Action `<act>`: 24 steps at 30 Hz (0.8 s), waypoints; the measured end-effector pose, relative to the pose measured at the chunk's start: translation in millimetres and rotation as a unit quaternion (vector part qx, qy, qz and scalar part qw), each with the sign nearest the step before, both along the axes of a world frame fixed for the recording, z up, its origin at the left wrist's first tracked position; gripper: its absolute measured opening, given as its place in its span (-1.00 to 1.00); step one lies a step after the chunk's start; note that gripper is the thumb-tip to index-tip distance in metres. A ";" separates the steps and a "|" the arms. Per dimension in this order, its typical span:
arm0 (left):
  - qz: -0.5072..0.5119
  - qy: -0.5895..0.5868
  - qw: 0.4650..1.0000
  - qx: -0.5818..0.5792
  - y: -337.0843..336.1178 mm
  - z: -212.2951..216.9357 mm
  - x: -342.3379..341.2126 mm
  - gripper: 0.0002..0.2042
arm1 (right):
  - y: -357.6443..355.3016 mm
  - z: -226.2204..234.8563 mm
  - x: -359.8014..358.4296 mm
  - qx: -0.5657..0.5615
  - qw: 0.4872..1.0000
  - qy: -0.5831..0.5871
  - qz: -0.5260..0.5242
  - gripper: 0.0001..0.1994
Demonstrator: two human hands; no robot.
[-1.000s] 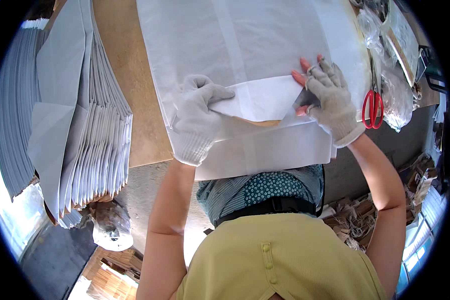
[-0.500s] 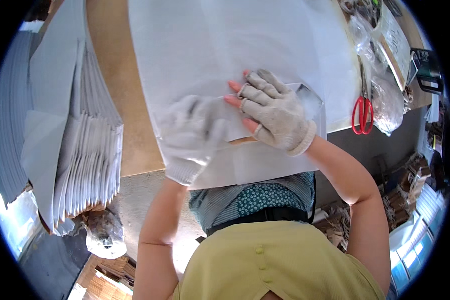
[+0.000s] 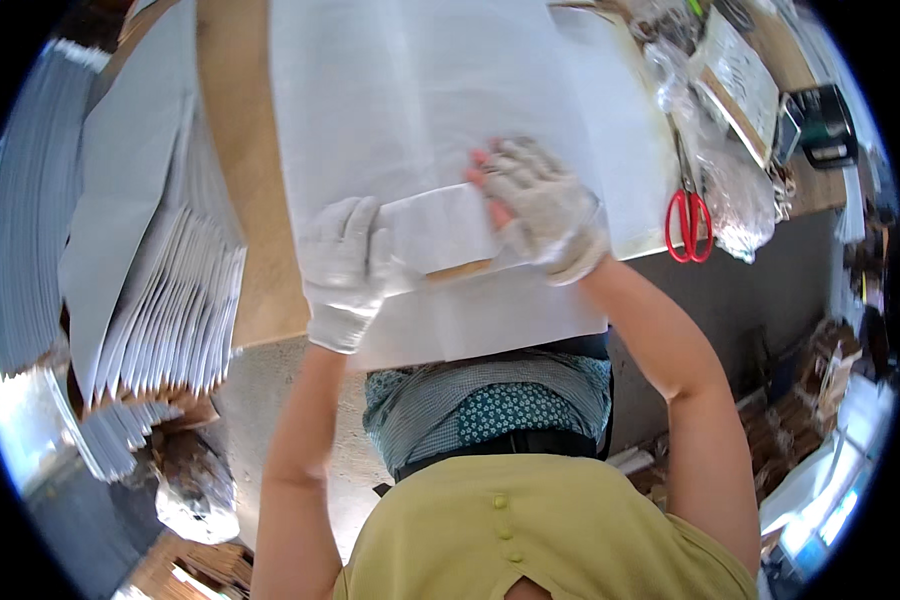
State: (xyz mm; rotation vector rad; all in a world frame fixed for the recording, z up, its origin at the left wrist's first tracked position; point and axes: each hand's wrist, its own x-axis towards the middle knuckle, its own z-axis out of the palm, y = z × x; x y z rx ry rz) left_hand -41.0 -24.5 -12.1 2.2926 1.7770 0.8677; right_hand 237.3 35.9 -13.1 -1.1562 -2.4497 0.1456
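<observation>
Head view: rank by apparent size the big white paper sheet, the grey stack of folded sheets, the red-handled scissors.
1. big white paper sheet
2. grey stack of folded sheets, though the rim distorts it
3. red-handled scissors, clearly smallest

Large white paper sheet (image 3: 420, 90) flat on table, near edge folded.

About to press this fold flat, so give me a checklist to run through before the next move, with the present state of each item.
1. Left hand flat on the folded strip: ok.
2. Right hand on the strip's right end: ok.
3. White sheet lying flat on the wooden table: ok.
4. Sheet's near edge overhanging the table: not ok.
5. Red scissors off the sheet: ok.
6. Fold edge straight under the gloves: cannot tell.
</observation>
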 end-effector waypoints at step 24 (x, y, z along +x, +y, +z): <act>0.212 -0.272 0.933 0.099 -18.3 211.8 -97.7 -0.72 | 39.5 -26.2 159.3 -0.324 0.720 0.582 -0.195 -0.79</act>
